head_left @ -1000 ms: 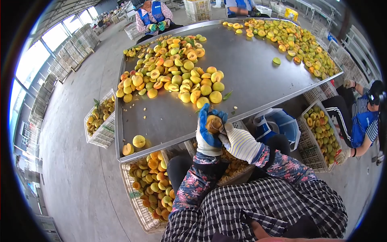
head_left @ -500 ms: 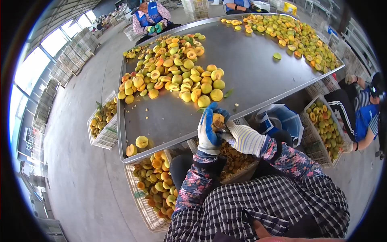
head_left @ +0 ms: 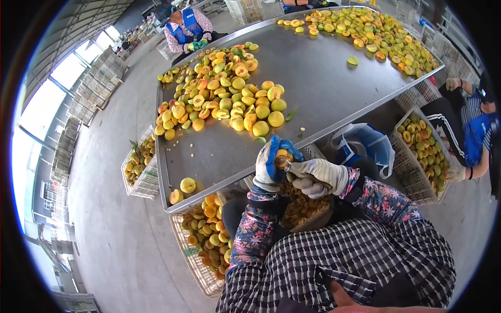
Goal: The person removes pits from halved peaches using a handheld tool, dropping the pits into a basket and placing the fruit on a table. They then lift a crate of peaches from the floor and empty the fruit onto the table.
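My left hand (head_left: pixel 272 164), in a white and blue glove, is wrapped round a halved fruit (head_left: pixel 283 157) just beyond the near edge of the metal table (head_left: pixel 219 182). My right hand (head_left: pixel 318 177), in a striped glove, is closed beside it, with a small metal tool at its fingertips touching the cut face. The tool's handle is hidden in the fist. A heap of yellow-green fruit (head_left: pixel 224 96), whole and halved, lies on the table beyond my hands. Below my hands, a container of fruit pieces (head_left: pixel 308 208) is partly hidden.
Crates of fruit stand at the near left (head_left: pixel 206 276), at the table's left side (head_left: pixel 143 182) and at the right (head_left: pixel 436 195). A blue and white bucket (head_left: pixel 373 148) is under the right edge. Co-workers sit at the far left (head_left: pixel 193 26) and right (head_left: pixel 475 135).
My right hand has turned, and its knuckles and the fruit's cut face show more clearly. The view has shifted slightly. A co-worker's arm at the right has moved a little.
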`<state>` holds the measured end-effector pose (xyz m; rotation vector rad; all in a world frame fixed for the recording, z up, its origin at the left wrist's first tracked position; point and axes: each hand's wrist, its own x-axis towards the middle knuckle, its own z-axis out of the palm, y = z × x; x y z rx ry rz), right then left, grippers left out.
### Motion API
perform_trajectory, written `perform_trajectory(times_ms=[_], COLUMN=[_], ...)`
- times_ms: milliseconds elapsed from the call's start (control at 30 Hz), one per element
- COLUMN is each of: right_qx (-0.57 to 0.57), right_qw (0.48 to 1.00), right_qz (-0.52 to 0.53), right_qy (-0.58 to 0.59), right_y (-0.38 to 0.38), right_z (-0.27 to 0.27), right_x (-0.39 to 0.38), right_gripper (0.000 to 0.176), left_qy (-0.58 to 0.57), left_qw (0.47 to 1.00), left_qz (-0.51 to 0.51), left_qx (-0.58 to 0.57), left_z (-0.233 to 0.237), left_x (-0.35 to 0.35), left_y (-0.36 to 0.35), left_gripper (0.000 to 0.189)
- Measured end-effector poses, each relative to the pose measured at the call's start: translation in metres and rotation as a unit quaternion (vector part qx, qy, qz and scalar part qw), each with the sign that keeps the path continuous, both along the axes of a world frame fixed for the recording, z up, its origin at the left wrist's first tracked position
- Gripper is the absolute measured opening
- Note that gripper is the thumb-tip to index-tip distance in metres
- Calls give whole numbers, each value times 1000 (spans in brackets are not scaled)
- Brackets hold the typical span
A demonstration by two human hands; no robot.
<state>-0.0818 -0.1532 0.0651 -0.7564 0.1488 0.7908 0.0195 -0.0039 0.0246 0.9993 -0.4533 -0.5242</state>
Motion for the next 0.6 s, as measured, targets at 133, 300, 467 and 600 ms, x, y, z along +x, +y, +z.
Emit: perform_trajectory(times_ms=[133,300,467,600], right_qx=[-65,-153,-85,253], right_qw=[997,985,995,874], right_qz=[-33,-53,-38,-149], right_qy=[-24,-52,-41,388], right_y=[1,-8,-23,-43], right_z=[-1,-3,-3,-67], right_x=[-5,-12,-36,-41], right_gripper=[38,41,39,35], left_qy=[160,195,43,114], left_qw=[984,979,989,982], left_qz=[-44,-32,46,134], left_qx=[-64,48,132,68], left_z=[2,-3,-14,12], left_x=[-3,1,1,-2], left_y=[-12,-29,-28,11], left_gripper=[37,38,37,31])
